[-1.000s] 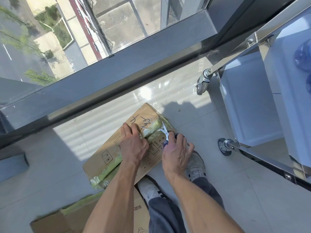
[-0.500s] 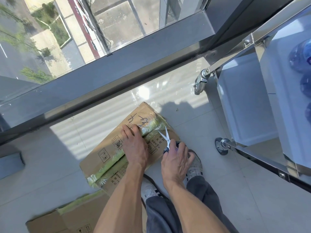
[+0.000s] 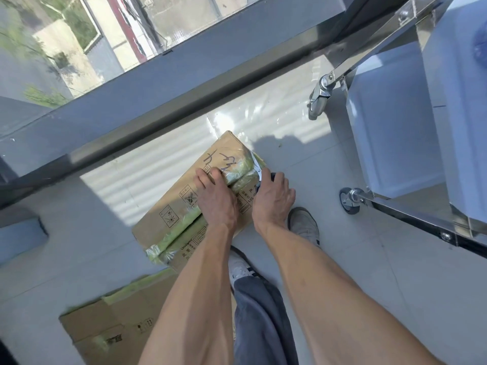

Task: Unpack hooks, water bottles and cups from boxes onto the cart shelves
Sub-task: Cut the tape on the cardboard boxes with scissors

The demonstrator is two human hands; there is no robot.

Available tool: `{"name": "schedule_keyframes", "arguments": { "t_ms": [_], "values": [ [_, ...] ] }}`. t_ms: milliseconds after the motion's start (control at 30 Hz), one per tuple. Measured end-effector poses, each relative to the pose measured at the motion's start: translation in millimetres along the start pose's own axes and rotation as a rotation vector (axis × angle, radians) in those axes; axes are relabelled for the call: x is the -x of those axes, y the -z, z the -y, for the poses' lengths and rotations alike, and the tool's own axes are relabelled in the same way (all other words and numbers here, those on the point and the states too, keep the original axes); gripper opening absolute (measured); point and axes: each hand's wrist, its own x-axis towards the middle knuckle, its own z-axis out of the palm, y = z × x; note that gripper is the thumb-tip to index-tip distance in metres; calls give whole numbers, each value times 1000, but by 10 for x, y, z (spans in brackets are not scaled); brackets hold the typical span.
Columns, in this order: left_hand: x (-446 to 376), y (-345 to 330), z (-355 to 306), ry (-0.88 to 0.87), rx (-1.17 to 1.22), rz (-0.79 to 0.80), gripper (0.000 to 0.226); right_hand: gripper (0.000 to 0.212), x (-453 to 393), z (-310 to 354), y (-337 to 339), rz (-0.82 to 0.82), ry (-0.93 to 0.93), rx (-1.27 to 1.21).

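A cardboard box (image 3: 171, 206) sealed with green tape lies on the floor by the window. My left hand (image 3: 217, 201) presses flat on its top over the tape seam. My right hand (image 3: 272, 198) grips a pair of scissors (image 3: 257, 167) whose silver blades lie against the tape at the box's far right end. The metal cart (image 3: 395, 143) with white shelves stands to the right; a blue water bottle (image 3: 480, 46) shows on its upper shelf at the frame edge.
A second cardboard box (image 3: 110, 327) sits on the floor at the lower left. My shoes (image 3: 304, 227) are just behind the first box. The cart's caster wheels (image 3: 349, 201) are close on the right. A window sill (image 3: 158, 101) runs along the far side.
My right hand has pushed the scissors forward from beside the box into the tape at its right end. My left hand stays pressed on the box.
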Motion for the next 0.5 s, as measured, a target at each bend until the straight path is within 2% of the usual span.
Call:
{"name": "schedule_keyframes", "arguments": {
  "t_ms": [133,300,500],
  "values": [
    [-12,-33,-1,12,5,-24,48,46,-11,29,-33,4,-23,-59],
    [-33,10,-1,31,-8,-66,44,47,13,34,-96,6,83,-8],
    [3,158,54,-5,-16,-108,36,38,232,-130,-121,-62,-7,-14]
  ]
}}
